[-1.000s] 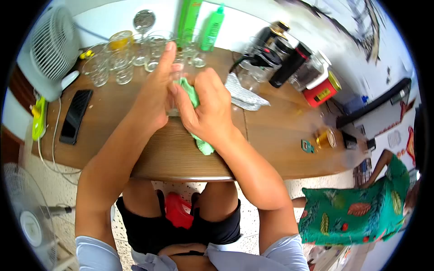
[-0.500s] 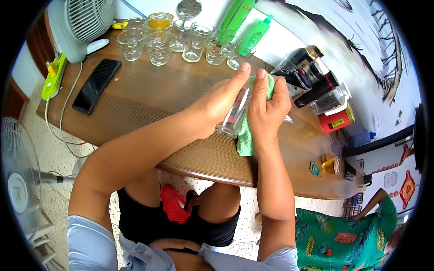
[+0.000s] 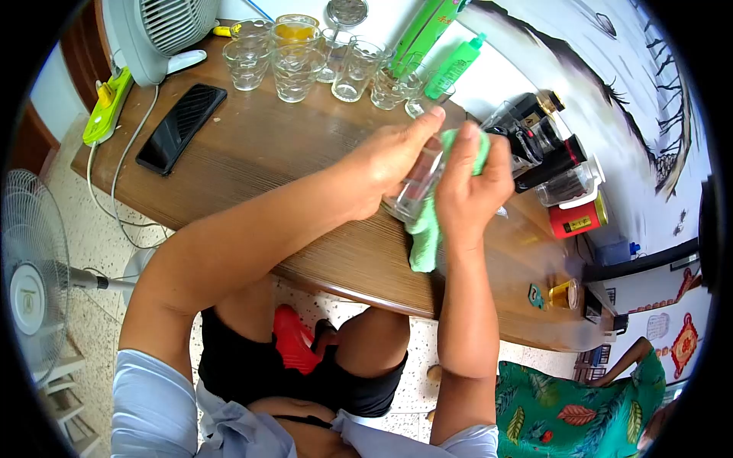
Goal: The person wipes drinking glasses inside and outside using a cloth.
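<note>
Tilted above the table's front part is a clear glass (image 3: pixel 416 187), with my left hand (image 3: pixel 385 164) wrapped round its left side. On its right side my right hand (image 3: pixel 469 187) is closed on a light green cloth (image 3: pixel 425 240), which is pressed against the glass at the rim and hangs down below my fingers. Several clear glasses (image 3: pixel 294 72) stand at the back of the table, behind my hands.
On the wooden table (image 3: pixel 252 168) lie a black phone (image 3: pixel 182 128) and a power strip (image 3: pixel 108 105) by a fan (image 3: pixel 164 34). Green bottle (image 3: pixel 456 67), dark flask (image 3: pixel 550 164), red tin (image 3: pixel 578 217) and gold tin (image 3: pixel 563 294) stand rightward. A person in green (image 3: pixel 573 404) is at the lower right.
The view has turned, so the table's things sit differently in it. My hands still hold the glass and cloth, which now appear farther right. The grey striped cloth is now mostly hidden.
</note>
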A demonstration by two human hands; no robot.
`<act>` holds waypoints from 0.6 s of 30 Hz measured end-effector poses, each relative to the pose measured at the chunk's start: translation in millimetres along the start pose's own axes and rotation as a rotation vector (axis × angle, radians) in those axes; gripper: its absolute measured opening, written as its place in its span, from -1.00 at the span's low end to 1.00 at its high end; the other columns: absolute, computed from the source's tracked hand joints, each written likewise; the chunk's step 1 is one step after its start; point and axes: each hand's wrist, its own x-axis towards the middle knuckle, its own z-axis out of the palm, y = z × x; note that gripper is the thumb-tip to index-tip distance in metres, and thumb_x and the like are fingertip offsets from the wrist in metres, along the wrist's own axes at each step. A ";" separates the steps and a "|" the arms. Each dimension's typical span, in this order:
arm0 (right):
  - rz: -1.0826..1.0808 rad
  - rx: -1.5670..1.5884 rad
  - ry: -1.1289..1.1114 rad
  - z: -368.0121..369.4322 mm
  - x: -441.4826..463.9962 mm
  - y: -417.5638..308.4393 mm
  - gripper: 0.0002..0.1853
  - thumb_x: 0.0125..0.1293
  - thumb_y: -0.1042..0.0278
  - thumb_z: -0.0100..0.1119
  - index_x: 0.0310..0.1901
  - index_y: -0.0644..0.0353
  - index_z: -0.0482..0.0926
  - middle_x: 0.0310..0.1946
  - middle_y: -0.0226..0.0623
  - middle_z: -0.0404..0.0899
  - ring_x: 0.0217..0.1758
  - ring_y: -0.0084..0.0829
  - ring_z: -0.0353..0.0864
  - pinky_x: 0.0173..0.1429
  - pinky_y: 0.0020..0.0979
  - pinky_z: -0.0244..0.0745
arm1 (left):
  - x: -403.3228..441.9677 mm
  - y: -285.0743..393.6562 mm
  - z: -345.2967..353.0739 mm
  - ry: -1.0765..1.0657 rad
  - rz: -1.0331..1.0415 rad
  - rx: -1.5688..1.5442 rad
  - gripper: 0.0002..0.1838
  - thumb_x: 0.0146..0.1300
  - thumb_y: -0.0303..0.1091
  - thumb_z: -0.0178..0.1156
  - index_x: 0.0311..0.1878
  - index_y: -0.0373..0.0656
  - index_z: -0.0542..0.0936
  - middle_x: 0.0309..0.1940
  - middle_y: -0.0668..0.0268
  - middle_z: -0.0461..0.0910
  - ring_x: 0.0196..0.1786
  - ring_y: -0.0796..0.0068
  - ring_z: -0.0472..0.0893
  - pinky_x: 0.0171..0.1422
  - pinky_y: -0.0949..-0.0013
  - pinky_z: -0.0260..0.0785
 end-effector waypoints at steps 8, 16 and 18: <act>0.104 0.094 0.002 5.7 -7.0 3.2 -0.68 0.62 0.23 0.25 -0.29 0.25 0.52 -0.50 -0.32 0.51 -0.43 -0.52 0.41 -0.34 -0.37 0.38 | -2.2 -1.9 2.2 -0.014 0.102 0.137 -0.24 0.49 0.43 0.13 0.21 -0.19 0.58 -0.03 0.32 0.62 0.02 0.55 0.62 0.02 0.31 0.56; -0.288 -0.041 -0.153 13.9 -22.6 -25.0 -0.75 0.35 0.36 0.50 -0.28 0.23 0.56 -0.46 -0.17 0.45 -0.47 -0.13 0.50 -0.39 -0.17 0.40 | 3.4 16.0 -13.7 0.221 0.174 -0.064 -0.43 0.47 0.32 0.26 0.02 -0.07 0.61 -0.25 0.42 0.57 -0.23 0.62 0.60 -0.21 0.51 0.48; -0.278 -0.048 -0.137 11.8 -19.7 -21.4 -0.75 0.35 0.36 0.51 -0.31 0.21 0.56 -0.47 -0.18 0.45 -0.49 -0.14 0.48 -0.41 -0.18 0.38 | 7.4 8.7 -15.4 0.197 0.197 -0.043 -0.41 0.48 0.36 0.22 0.00 -0.07 0.62 -0.25 0.41 0.56 -0.20 0.59 0.60 -0.15 0.49 0.49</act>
